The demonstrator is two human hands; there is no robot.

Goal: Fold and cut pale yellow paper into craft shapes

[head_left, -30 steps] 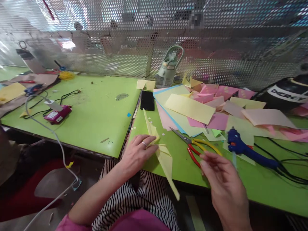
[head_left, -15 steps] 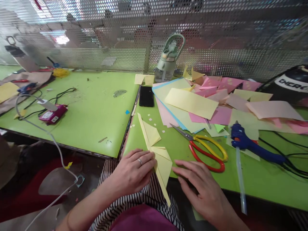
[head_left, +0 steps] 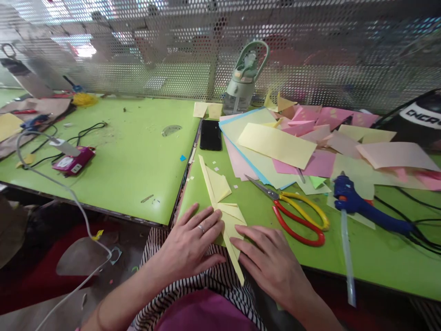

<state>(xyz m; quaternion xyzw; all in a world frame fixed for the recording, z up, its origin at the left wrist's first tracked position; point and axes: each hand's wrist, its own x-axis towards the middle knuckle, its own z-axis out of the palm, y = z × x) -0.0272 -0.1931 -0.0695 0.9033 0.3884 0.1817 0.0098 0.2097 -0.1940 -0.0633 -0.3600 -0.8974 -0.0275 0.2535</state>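
Observation:
A folded piece of pale yellow paper point(head_left: 231, 233) lies at the front edge of the green table, with one narrow strip end hanging over my lap. My left hand point(head_left: 196, 239), a ring on one finger, lies flat with fingers spread, its fingertips pressing the strip near the middle. My right hand point(head_left: 267, 257) rests with its fingers stretched out over the paper's right flap, touching it from above. Scissors point(head_left: 292, 209) with one red and one yellow handle lie beyond my right hand, blades pointing to the upper left.
A blue glue gun point(head_left: 368, 209) with a clear glue stick lies at the right. Coloured paper sheets point(head_left: 277, 145) are heaped behind. A black phone point(head_left: 211, 135) and a water bottle point(head_left: 239, 87) stand near the perforated screen. A purple power socket point(head_left: 74, 161) sits on the left table.
My right hand has moved left from beside the paper onto its right flap. My left hand's fingers have spread a little, still on the strip. The view has shifted slightly.

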